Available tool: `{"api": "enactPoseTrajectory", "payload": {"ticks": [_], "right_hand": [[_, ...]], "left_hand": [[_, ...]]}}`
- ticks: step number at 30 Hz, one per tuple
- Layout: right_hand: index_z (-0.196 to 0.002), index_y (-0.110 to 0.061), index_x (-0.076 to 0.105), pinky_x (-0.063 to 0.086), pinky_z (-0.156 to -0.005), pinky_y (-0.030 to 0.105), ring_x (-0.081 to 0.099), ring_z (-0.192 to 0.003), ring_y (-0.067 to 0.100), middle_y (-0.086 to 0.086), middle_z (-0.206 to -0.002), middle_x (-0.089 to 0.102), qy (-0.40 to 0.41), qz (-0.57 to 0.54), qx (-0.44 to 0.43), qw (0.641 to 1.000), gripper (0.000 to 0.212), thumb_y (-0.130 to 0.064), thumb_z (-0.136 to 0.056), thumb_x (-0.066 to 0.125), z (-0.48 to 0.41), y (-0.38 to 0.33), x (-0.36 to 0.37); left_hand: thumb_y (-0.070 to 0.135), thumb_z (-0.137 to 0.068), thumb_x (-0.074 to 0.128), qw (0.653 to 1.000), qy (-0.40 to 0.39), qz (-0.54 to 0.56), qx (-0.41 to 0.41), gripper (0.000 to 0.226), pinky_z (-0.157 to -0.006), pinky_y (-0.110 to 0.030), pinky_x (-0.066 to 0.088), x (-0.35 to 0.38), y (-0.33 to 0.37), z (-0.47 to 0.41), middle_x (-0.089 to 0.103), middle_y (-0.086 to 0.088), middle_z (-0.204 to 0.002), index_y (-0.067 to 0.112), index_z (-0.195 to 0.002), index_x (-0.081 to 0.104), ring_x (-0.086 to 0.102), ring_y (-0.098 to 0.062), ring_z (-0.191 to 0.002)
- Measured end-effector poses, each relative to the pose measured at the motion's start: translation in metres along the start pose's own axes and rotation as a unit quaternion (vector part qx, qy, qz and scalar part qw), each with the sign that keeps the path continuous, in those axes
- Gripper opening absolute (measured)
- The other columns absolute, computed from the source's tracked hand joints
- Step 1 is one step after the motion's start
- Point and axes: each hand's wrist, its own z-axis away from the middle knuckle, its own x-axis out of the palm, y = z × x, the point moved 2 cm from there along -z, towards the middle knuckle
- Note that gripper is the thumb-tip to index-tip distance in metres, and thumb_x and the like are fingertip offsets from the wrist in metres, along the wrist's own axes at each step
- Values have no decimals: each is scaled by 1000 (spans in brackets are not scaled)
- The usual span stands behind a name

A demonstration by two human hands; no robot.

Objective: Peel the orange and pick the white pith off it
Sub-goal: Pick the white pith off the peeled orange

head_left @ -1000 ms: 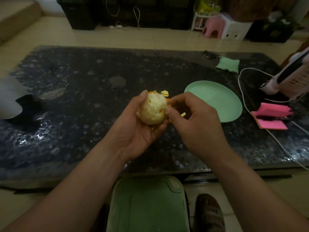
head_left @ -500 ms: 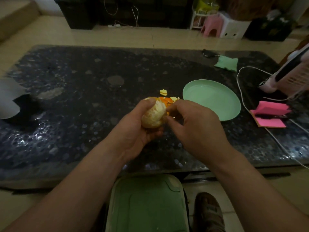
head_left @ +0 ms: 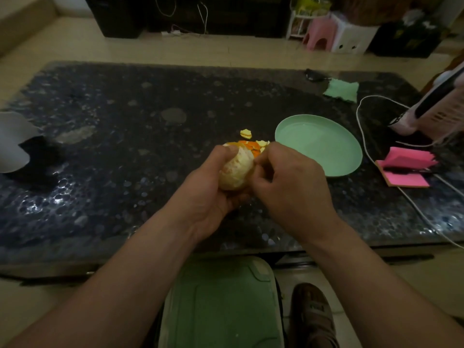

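Risk of a roll across the dark speckled glossy table and off its near edge on a slackened grip. Risk of scraps missing the round pale-green plate at 2 o'clock from the hands. Likelier, by judgement: torn segments and juice from too deep a dig.

Curled snugly round the fruit from 9 o'clock, thumb on top: left hand. Closed tight at 3 o'clock, fingertips pinching at the surface: right hand; pith caught or not, impossible to tell. Held between both, above the table's middle: pale mostly peeled round orange. At 12 o'clock, loose orange-and-yellow peel scraps.
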Motion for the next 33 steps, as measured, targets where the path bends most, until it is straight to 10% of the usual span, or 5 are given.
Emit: {"api": "enactPoseTrajectory", "payload": {"ticks": [5,18,27,33], "right_hand": [[-108,-18,74,57,-71,32,67,-79,8,-13,-87,70,-46,-156,58,985,10,-18,-99,70,2,5,-7],[-104,-21,76,50,-69,12,66,-80,0,-16,-84,71,-78,-126,66,987,8,-24,-98,75,-3,3,-8],[-86,-18,69,55,-63,45,63,-66,14,-7,-73,67,-23,-73,64,995,12,-23,-96,69,-1,-3,0],[-86,-17,70,51,-60,22,62,-65,8,-11,-69,65,-16,-174,94,980,10,-18,-96,71,-5,-1,-10]], "left_hand": [[49,-99,60,997,-25,65,-37,47,-54,-24,55,-4,4,-1,74,-15,-108,13,-129,70,66,-20,-71],[43,-101,61,1000,1,16,14,40,-56,-25,54,-5,6,2,73,-13,-107,14,-128,69,64,-21,-75],[40,-103,59,996,39,-45,66,39,-68,-32,56,3,1,4,79,-11,-118,13,-129,69,72,-21,-89],[44,-95,59,998,-47,30,33,46,-57,-24,52,-1,10,10,74,-12,-108,13,-126,72,63,-19,-75]]}}
